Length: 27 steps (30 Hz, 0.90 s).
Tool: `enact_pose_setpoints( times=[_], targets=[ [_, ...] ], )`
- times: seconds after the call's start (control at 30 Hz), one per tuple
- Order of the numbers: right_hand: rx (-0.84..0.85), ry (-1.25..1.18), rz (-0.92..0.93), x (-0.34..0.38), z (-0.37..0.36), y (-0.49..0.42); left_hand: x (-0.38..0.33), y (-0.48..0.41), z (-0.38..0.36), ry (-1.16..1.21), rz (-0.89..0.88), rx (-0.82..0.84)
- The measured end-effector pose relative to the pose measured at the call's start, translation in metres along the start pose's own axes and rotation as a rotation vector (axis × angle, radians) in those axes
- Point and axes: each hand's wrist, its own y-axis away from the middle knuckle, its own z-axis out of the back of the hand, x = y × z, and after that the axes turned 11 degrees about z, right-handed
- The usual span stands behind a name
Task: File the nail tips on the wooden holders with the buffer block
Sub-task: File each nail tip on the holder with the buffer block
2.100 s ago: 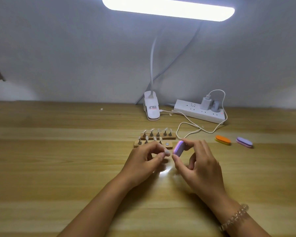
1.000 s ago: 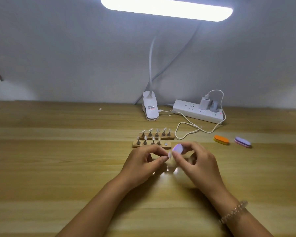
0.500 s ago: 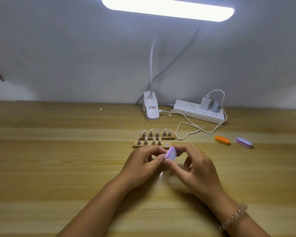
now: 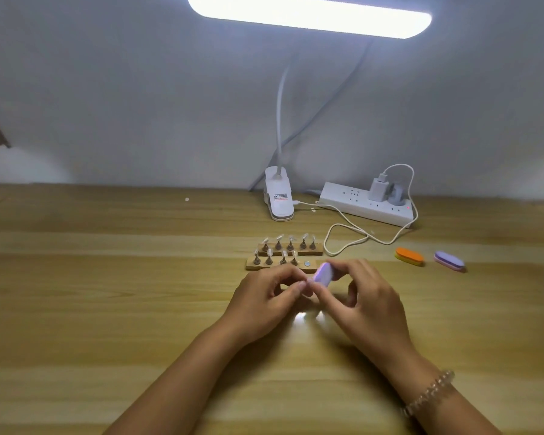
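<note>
My right hand (image 4: 363, 304) pinches a small purple buffer block (image 4: 323, 274) between thumb and fingers, tilted on edge. My left hand (image 4: 264, 301) pinches something small at its fingertips, right against the block; that piece is mostly hidden by the fingers. Just behind both hands lie two wooden holders: the near holder (image 4: 252, 264) carries several nail tips on stands and one bare round magnet spot (image 4: 307, 263). The far holder (image 4: 318, 248) carries a row of several nail tips.
An orange buffer block (image 4: 409, 255) and a second purple buffer block (image 4: 448, 260) lie to the right. At the back stand a white clip lamp base (image 4: 279, 199) and a power strip (image 4: 366, 207), with a white cable (image 4: 343, 238) looping toward the holders.
The purple block has slid back and forth against the piece in my left fingers, ending slightly up and to the right. Both hands stay in the same place.
</note>
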Motion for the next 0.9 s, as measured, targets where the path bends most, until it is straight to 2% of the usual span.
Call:
enact_pose_setpoints(
  times=[0.1, 0.2, 0.33, 0.43, 0.53, 0.63, 0.73, 0.83, 0.9],
  targets=[
    [0.078, 0.028, 0.090, 0.0030, -0.0008, 0.0022, -0.0017, 0.0003, 0.0000, 0.016, 0.009, 0.000],
    [0.013, -0.020, -0.014, -0.0007, -0.0007, -0.0001, -0.0032, 0.0010, 0.0007, 0.038, 0.017, -0.010],
    [0.066, -0.034, 0.030, -0.0024, -0.0016, 0.0000, -0.0043, 0.0015, 0.0005, 0.059, 0.024, -0.012],
    [0.015, -0.028, -0.016, -0.0035, -0.0018, 0.0004, -0.0050, 0.0014, 0.0006, 0.059, 0.028, -0.022],
    [0.071, -0.005, 0.053, -0.0007, -0.0025, 0.0010, -0.0051, 0.0011, 0.0009, 0.048, 0.025, -0.020],
    [-0.003, -0.044, -0.027, -0.0036, -0.0021, -0.0003, -0.0044, 0.0011, 0.0010, 0.046, 0.030, -0.021],
    [0.065, -0.043, 0.041, -0.0025, -0.0021, 0.0002, -0.0032, 0.0012, 0.0008, 0.037, 0.016, -0.012],
    [-0.009, -0.080, -0.022, -0.0034, -0.0010, -0.0004, -0.0022, 0.0010, 0.0003, 0.050, 0.018, 0.003],
    [0.035, -0.060, 0.025, -0.0027, -0.0008, -0.0005, -0.0009, 0.0007, 0.0001, 0.032, 0.008, 0.012]
  ],
)
